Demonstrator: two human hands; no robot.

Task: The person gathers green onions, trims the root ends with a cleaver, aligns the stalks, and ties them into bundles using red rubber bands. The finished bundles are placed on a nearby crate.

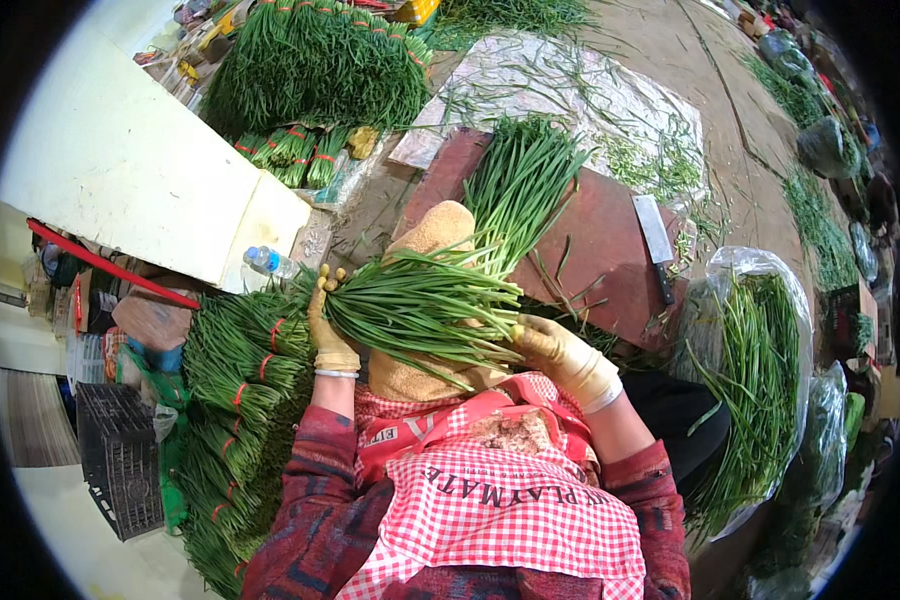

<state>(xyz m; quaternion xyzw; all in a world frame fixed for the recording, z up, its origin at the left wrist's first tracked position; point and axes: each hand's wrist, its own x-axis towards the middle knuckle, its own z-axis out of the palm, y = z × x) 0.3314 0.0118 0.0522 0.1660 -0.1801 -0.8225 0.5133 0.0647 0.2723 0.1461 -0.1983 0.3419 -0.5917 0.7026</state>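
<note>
A loose bunch of long green garlic chives (420, 304) lies across my lap, over a tan cloth (435, 225). My left hand (330, 319), in a yellowish glove, cups the leafy ends, its fingers spread and pointing up. At the pale stem ends, my right hand (559, 352), gloved too, has its fingers on the stems. Just beyond, a second pile of chives (521, 187) rests on a dark red board (600, 247). A cleaver (654, 240) with a black handle lies on the board's right part.
Bundles tied with red bands (240, 397) are stacked at my left, more (322, 67) at the upper left. A plastic bag of chives (757, 375) is at my right. A water bottle (270, 262) stands by a white panel (142, 165). Trimmings litter a pale sheet (495, 82).
</note>
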